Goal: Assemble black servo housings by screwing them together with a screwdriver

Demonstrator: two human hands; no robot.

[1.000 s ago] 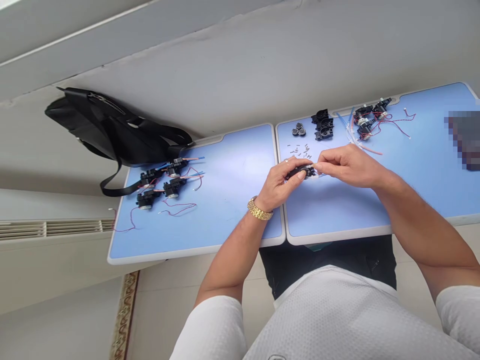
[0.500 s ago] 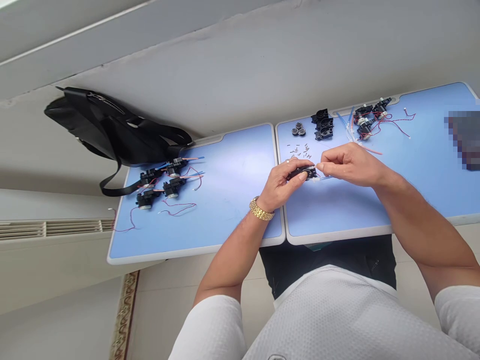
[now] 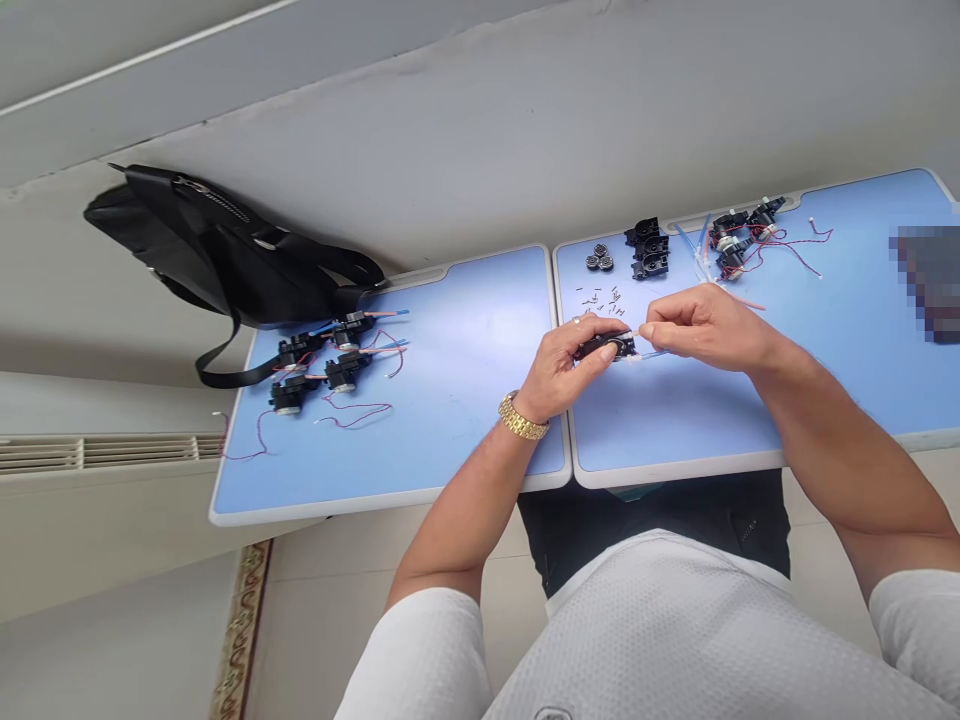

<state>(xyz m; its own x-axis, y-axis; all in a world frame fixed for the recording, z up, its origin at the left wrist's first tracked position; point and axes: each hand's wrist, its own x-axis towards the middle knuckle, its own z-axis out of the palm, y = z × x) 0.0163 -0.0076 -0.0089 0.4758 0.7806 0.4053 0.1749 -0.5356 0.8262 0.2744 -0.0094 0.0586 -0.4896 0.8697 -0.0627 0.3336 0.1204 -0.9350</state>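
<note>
While your left hand (image 3: 559,375) clenches the black motor housing (image 3: 604,347) just right of the tabletop's (image 3: 465,400) centre seam, your right hand (image 3: 705,325) pinches a pale wire end (image 3: 643,334) at the housing's right end. The housing's long axis lies left to right. Wired motor units (image 3: 345,370) sit near the left edge, with more (image 3: 731,250) at the far right; bare housings (image 3: 649,250) and small pins (image 3: 600,300) lie loose by the far edge.

Nothing legible — the small shirt mark (image 3: 553,714) (cut off at the frame) is unreadable.
</note>
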